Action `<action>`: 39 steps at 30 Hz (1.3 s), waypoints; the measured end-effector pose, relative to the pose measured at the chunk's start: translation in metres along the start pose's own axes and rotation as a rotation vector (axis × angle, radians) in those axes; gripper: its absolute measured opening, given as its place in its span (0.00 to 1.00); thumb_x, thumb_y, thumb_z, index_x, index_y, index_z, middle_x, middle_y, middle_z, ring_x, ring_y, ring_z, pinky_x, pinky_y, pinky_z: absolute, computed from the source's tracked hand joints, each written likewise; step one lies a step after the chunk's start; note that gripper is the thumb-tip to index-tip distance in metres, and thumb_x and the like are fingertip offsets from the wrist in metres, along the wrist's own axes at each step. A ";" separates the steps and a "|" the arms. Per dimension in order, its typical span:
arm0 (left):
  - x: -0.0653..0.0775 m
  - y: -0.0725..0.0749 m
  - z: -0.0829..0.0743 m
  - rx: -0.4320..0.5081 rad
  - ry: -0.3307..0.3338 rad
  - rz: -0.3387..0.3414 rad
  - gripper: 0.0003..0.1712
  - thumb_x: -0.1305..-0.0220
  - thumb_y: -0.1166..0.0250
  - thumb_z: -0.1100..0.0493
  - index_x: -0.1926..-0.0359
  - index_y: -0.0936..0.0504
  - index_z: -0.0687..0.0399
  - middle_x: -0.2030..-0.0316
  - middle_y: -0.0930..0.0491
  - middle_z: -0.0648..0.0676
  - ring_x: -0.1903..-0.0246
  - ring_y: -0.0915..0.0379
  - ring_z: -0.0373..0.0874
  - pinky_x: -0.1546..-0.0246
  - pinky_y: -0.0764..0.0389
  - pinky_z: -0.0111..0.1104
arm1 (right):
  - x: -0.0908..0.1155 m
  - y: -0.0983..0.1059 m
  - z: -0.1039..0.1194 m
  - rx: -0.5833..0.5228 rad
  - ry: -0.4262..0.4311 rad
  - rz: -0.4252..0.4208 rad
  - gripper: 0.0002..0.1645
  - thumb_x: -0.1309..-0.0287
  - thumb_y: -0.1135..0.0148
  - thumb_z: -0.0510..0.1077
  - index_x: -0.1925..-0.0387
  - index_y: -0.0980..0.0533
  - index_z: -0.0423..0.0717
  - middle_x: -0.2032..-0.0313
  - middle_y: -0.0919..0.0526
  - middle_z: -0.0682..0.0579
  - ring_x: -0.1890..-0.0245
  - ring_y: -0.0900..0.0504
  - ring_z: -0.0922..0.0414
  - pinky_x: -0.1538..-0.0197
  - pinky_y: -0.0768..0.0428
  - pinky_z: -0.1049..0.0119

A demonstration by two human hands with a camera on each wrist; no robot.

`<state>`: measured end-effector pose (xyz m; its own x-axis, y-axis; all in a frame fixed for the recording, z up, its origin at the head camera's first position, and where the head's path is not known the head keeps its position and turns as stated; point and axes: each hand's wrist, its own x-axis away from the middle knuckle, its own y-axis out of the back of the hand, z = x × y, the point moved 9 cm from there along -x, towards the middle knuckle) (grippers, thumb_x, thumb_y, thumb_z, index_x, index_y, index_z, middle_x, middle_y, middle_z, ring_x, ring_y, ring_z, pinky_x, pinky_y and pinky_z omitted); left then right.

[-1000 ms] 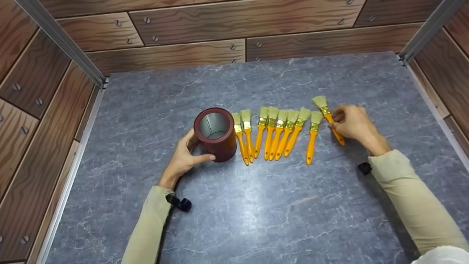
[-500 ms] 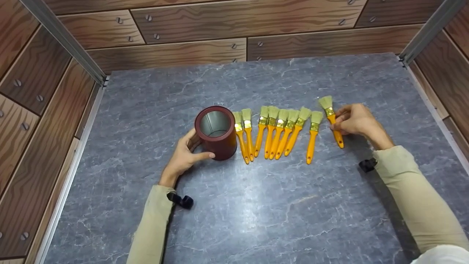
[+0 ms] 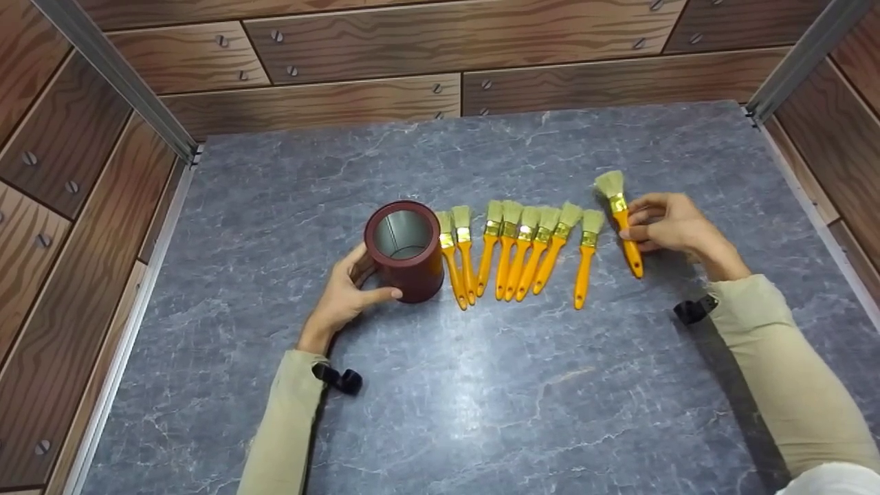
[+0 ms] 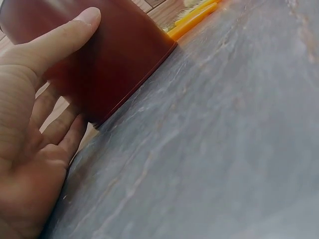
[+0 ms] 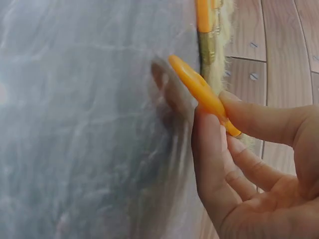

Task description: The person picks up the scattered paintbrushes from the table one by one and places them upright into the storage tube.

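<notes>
In the head view a dark red can (image 3: 411, 275) with a grey interior stands upright on the table. My left hand (image 3: 349, 292) holds it from the left side, the thumb at its front; the left wrist view shows the thumb (image 4: 65, 37) against the red wall. My right hand (image 3: 670, 220) pinches a paintbrush (image 3: 624, 227) by its orange handle, bristles pointing away from me. In the right wrist view the handle (image 5: 197, 87) sits between thumb and fingers, its end above its shadow on the table. Several similar paintbrushes (image 3: 526, 254) lie in a row between the hands.
The marbled grey table (image 3: 467, 385) has wood-patterned panels (image 3: 357, 55) behind it and at both sides. One paintbrush (image 3: 584, 265) lies slightly apart at the row's right end. Two brushes (image 3: 455, 254) lie close by the can's right side.
The paintbrush in my right hand has turned a little, its handle end swinging slightly left and toward me. My right hand has shifted slightly right. The left hand and can look unchanged.
</notes>
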<state>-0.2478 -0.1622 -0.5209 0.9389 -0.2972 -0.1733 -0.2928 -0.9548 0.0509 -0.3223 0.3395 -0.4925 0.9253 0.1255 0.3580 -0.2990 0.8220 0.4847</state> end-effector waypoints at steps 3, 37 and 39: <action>0.000 0.000 -0.001 -0.001 -0.002 0.002 0.56 0.46 0.17 0.68 0.19 0.32 0.46 0.28 0.22 0.56 0.26 0.29 0.51 0.22 0.30 0.41 | 0.005 0.001 0.011 -0.003 0.048 -0.026 0.34 0.32 0.28 0.37 0.31 0.31 0.31 0.56 0.15 0.55 0.65 0.11 0.62 0.58 0.07 0.61; -0.001 0.003 0.003 0.016 0.007 -0.025 0.54 0.48 0.17 0.72 0.21 0.29 0.48 0.30 0.21 0.58 0.27 0.27 0.53 0.23 0.27 0.41 | 0.060 -0.113 0.249 -0.311 0.749 -0.003 0.19 0.35 0.29 0.29 0.44 0.19 0.38 0.51 0.10 0.45 0.54 0.11 0.48 0.49 0.08 0.57; 0.000 0.003 0.003 0.019 0.003 -0.029 0.54 0.48 0.17 0.72 0.21 0.29 0.49 0.30 0.21 0.58 0.28 0.27 0.53 0.23 0.27 0.41 | 0.060 -0.121 0.256 -0.328 0.766 0.013 0.18 0.36 0.29 0.29 0.45 0.19 0.38 0.52 0.10 0.44 0.55 0.11 0.48 0.49 0.08 0.57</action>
<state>-0.2490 -0.1656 -0.5241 0.9478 -0.2692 -0.1711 -0.2687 -0.9629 0.0268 -0.2899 0.1051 -0.3251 0.8602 0.3822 -0.3376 -0.3376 0.9230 0.1846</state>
